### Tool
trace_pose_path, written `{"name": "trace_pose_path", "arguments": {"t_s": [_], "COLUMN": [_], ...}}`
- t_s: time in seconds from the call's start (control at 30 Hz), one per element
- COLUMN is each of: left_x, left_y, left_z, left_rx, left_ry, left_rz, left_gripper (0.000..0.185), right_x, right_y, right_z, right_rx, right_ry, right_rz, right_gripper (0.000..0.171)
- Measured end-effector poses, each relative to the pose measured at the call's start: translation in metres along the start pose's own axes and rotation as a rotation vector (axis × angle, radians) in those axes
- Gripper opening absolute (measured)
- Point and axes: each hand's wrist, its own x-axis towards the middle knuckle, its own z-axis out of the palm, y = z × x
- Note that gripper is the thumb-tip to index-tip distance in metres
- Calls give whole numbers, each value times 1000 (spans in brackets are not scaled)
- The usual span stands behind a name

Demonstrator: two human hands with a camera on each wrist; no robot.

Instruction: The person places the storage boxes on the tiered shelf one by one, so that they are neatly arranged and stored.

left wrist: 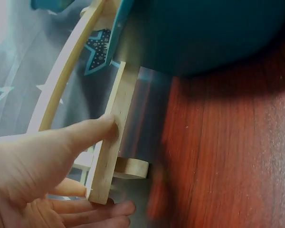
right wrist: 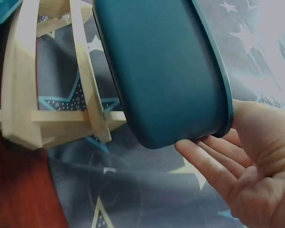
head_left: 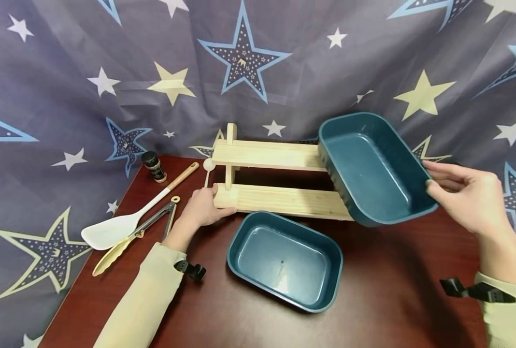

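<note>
A two-tier wooden rack (head_left: 275, 154) stands at the back of the table. My left hand (head_left: 202, 208) grips the left end of its lower shelf (left wrist: 107, 156), thumb on one face and fingers around the end. On the right, my right hand (head_left: 475, 193) pinches the rim of a dark teal plastic basin (head_left: 364, 169), lifted and tilted in front of the rack's right end, hiding that part. In the right wrist view this basin (right wrist: 161, 71) shows its outer wall, with fingers beneath the rim. A second teal basin (head_left: 279, 246) sits on the table before the rack.
Left of the rack lie a white spatula (head_left: 112, 234) with a wooden handle end and tongs (head_left: 114, 256) with cream tips. A dark-capped spice jar (head_left: 154, 166) stands behind them. A white spoon-like utensil (head_left: 208, 166) is beside the rack. A star-patterned cloth (head_left: 301, 43) hangs behind.
</note>
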Motion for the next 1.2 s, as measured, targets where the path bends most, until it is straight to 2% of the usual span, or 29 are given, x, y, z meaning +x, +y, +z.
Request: {"name": "trace_pose_path", "arguments": {"t_s": [0.1,0.3,0.7,0.93,1.2], "left_x": [-1,0,-2,-1,-2], "left_y": [0,3,8,8,9], "left_z": [3,6,5,2,1], "left_rx": [14,53,110,120,134], "left_ry": [3,37,58,39,41], "left_rz": [-8,19,51,31,36], "left_gripper": [104,102,104,104,102], "right_x": [15,42,82,96,102], "right_y": [-3,-9,-23,-29,-35], "right_z": [7,16,47,65,85], "right_rx": [38,61,120,139,138], "right_ry": [-30,-82,-137,-216,-263], "right_rz": [-18,-7,-106,-182,-179], "right_gripper": [38,37,34,31,31]}}
